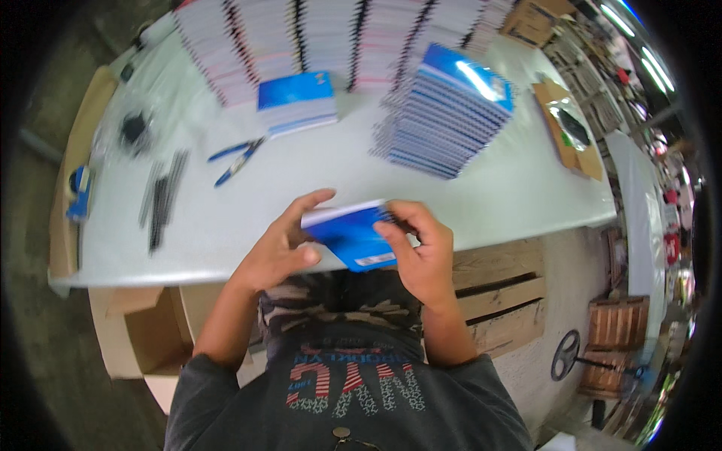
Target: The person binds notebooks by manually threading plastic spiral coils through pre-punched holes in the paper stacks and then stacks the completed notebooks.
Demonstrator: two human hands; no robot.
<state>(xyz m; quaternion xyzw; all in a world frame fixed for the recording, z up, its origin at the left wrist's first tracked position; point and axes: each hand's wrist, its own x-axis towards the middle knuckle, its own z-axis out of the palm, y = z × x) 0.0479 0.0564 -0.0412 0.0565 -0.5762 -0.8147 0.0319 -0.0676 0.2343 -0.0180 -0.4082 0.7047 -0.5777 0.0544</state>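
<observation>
Both my hands hold a blue-covered notebook (352, 234) at the near edge of the white table (481, 195). My left hand (280, 248) grips its left side, thumb on the cover and fingers curled over the top edge. My right hand (421, 252) grips its right side, where the spiral binding runs. The notebook tilts toward me just above the table edge.
A tall leaning stack of blue spiral notebooks (447, 113) stands at the right. A short blue stack (297, 101) sits mid-table, with rows of white stacked notebooks (331, 34) behind. Blue-handled pliers (237, 159) and black spiral coils (159, 199) lie at the left. A cardboard box (150, 331) and wooden pallets (500, 293) sit below.
</observation>
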